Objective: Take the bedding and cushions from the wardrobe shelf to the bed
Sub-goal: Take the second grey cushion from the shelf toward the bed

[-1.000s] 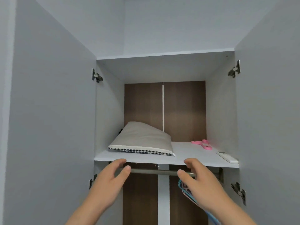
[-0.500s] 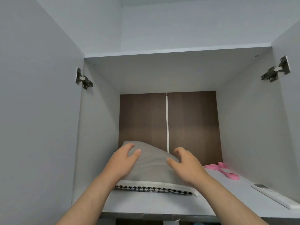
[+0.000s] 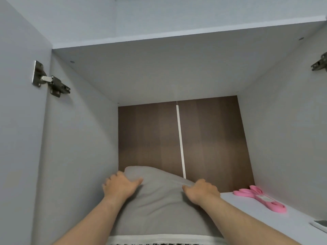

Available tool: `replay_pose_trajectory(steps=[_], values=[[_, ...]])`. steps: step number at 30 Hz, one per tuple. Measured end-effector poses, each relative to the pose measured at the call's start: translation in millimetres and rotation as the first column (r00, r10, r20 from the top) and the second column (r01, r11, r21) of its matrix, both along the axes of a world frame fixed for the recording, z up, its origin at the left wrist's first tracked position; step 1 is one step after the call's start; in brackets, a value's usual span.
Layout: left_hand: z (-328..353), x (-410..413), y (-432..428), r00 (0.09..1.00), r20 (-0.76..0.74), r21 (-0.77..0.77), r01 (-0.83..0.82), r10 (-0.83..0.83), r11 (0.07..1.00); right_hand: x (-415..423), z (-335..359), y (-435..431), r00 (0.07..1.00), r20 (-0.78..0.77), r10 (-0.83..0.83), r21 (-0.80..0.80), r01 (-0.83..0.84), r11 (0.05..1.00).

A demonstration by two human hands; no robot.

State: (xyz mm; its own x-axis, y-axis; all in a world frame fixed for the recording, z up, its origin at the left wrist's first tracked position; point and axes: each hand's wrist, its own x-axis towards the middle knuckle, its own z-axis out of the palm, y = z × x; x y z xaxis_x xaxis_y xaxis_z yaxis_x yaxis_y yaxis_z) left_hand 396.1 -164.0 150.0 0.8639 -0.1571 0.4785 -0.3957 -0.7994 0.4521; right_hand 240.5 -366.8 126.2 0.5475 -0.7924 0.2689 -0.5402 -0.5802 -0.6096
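Grey cushion (image 3: 159, 206) now gripped: left hand (image 3: 120, 187), right hand (image 3: 201, 191), fingers curled over far edge.

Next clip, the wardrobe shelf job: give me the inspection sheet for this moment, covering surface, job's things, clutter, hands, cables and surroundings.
Surface: white wardrobe shelf, bare to the right of the cushion.
Job's things: one grey cushion lying on the shelf's left part, patterned trim toward the camera; no other bedding in view.
Clutter: pink object at the back right; flat white device at the right edge, mostly cut off.
Grippers: left hand grips the cushion's far left part; right hand grips its far right edge, thumb on top.
Cables: nothing seen.
Surroundings: brown back panel, grey side walls, a door hinge on the left.
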Motion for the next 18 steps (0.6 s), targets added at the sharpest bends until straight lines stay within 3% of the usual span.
replay_pose_trajectory(steps=[3,7,12,18], values=[[-24,23,-9,0.993,-0.121,-0.072,-0.012,0.003,0.997,26,-17,-13,1.000,-0.031,-0.001,0.099,0.004,0.995],[-56,52,-22,0.969,-0.245,-0.198,-0.074,0.023,0.977,59,-39,-21,0.994,-0.109,-0.026,0.112,0.039,0.993],[-55,59,-30,0.985,-0.172,-0.190,-0.043,0.010,0.981,74,-46,-37,0.993,-0.121,0.011,0.105,0.002,0.994],[-59,60,-29,0.999,-0.035,-0.190,-0.025,0.019,0.982,76,-42,-42,0.997,0.051,0.049,0.035,-0.051,0.998]])
